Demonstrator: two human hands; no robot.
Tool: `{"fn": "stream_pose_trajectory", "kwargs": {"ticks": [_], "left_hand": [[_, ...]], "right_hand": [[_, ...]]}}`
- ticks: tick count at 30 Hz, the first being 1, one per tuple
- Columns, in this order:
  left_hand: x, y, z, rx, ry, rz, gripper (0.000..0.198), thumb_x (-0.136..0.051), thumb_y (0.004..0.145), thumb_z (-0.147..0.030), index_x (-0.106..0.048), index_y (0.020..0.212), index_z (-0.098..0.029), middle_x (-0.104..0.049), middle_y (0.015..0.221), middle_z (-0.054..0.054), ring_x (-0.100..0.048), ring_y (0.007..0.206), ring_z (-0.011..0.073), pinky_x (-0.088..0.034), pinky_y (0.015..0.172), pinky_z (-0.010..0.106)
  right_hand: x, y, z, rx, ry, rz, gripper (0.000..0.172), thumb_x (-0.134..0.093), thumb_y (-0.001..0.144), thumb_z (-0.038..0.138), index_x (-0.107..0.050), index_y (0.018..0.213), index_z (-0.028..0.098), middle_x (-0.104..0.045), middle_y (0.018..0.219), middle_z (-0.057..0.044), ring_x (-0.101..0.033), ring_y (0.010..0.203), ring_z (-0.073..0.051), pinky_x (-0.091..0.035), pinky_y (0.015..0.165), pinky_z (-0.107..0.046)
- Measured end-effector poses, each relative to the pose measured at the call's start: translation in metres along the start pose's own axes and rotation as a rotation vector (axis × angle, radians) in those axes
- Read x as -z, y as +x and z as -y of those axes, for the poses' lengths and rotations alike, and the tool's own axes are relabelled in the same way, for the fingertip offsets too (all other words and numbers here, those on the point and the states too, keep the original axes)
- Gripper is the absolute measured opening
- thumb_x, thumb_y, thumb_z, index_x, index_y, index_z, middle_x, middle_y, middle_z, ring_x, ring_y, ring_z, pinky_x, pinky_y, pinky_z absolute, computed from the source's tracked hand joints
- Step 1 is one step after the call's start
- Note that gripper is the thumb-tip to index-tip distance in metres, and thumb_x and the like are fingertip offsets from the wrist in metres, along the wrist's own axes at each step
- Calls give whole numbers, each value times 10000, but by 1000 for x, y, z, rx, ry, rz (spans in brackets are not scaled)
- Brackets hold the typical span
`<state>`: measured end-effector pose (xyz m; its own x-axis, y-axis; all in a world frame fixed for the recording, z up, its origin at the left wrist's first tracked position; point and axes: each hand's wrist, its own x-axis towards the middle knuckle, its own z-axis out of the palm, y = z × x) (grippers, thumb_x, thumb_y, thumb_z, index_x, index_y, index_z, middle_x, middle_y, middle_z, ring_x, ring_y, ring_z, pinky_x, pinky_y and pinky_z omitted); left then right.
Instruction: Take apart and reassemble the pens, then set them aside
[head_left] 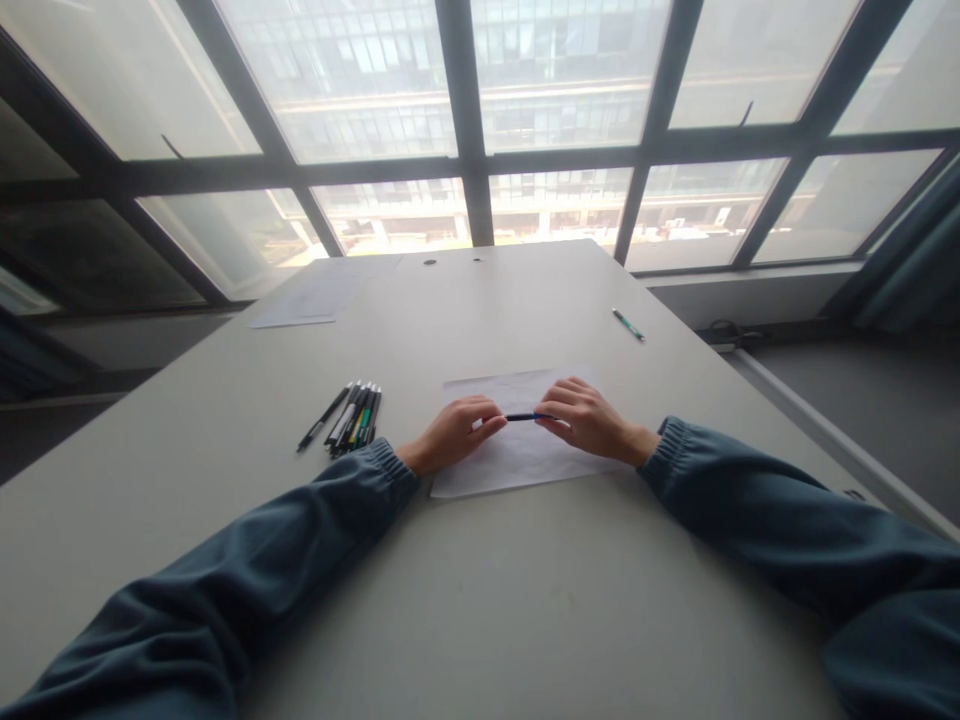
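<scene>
Dark slim pen point(523, 417) bridges my left hand point(454, 433) and right hand point(589, 418), each pinching one end; a jerky tug might streak the white paper sheet point(517, 468) beneath.

Dark pen point(523, 417), level, above paper point(517, 460)

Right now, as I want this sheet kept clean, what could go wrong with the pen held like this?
1. The left hand and right hand pinch the pen by its ends over the sheet; if it slips or comes apart, it might mark the paper.
2. The left sleeve lies near the bunch of pens; a nudge could scatter them.
</scene>
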<state>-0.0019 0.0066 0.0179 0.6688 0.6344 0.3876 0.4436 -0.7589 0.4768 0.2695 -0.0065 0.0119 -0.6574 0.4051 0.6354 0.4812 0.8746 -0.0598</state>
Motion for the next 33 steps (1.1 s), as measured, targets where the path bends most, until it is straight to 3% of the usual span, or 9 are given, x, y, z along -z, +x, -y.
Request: {"fn": "stream_pose_trajectory", "kwargs": {"ticks": [6,16,22,24,27,30,33], "left_hand": [[-1,1,2,-73,10,-1,350,-531,997,-390,-662,771,-157,-621,713,27,-538,663,129,-433,657,248],[-3,0,3,-222,50,-118,250,-582,976,-328,-733,844,-178,-680,707,59,-597,688,165,-495,694,311],[-2,0,1,-150,43,-309,195,-626,952,-303,-733,849,-176,-717,765,58,-631,708,157,-508,696,294],[-2,0,1,-110,34,-336,219,-621,955,-310,-726,816,-177,-718,755,50,-634,710,154,-509,719,293],[-2,0,-1,-68,22,-323,265,-602,967,-333,-714,782,-179,-719,753,46,-639,727,157,-509,741,295],[-2,0,-1,-42,10,-299,298,-586,974,-352,-710,765,-179,-716,752,48,-642,730,162,-508,730,295],[-3,0,-2,-71,-20,-214,286,-575,980,-363,-729,825,-179,-733,802,64,-655,774,174,-515,744,300]], "right_hand": [[0,-1,-1,8,24,9,125,-555,994,258,-660,965,196,-678,879,-66,-575,835,-194,-437,778,-343],[2,2,3,-25,33,79,171,-522,1012,277,-650,959,175,-671,831,-72,-573,789,-198,-436,760,-330],[6,1,-3,-88,-15,84,235,-569,988,378,-668,1041,172,-701,844,-88,-619,797,-216,-441,798,-365],[5,-1,-5,-168,108,9,217,-594,975,356,-684,1068,182,-722,880,-89,-644,810,-214,-461,816,-373],[2,-4,-6,-409,456,-119,201,-686,903,358,-722,1021,199,-743,917,-71,-674,812,-208,-503,787,-354],[3,-3,-5,-630,797,-129,278,-774,808,402,-748,985,189,-735,842,-60,-666,778,-218,-515,739,-355],[6,0,-5,-760,1059,-177,342,-773,797,448,-736,995,171,-666,723,-32,-612,717,-193,-509,718,-353]]}}
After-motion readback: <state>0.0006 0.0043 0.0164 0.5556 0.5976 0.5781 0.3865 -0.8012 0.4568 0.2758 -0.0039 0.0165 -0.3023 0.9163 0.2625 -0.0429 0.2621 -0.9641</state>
